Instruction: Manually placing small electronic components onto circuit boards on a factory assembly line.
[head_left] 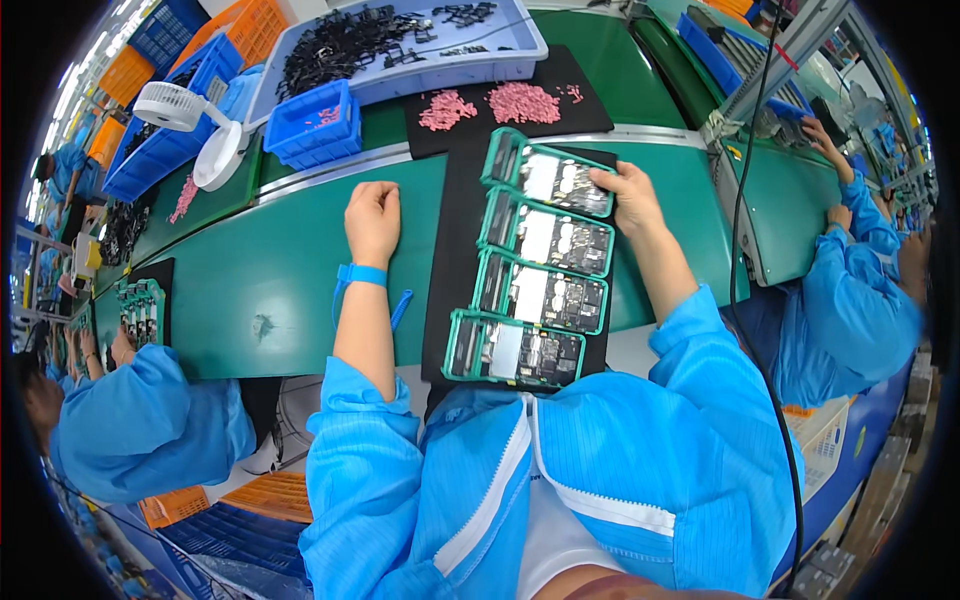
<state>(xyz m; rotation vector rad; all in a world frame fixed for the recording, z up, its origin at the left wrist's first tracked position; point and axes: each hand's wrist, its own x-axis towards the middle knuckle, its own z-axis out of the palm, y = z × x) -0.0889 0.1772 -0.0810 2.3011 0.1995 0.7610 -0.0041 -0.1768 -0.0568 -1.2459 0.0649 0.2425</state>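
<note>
Green-framed circuit units (540,295), four, are lying on a black mat (460,220). Right hand (630,195) is pinching the farthest's right end; left hand (373,222) is resting curled closed, contents indiscernible.

Left fingers (378,192) in a loose fist, right fingers (606,181) angled leftward, both forearms (364,325) bare

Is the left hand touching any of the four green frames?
No, the left hand is over the green worktop, apart from the green frames.
</note>
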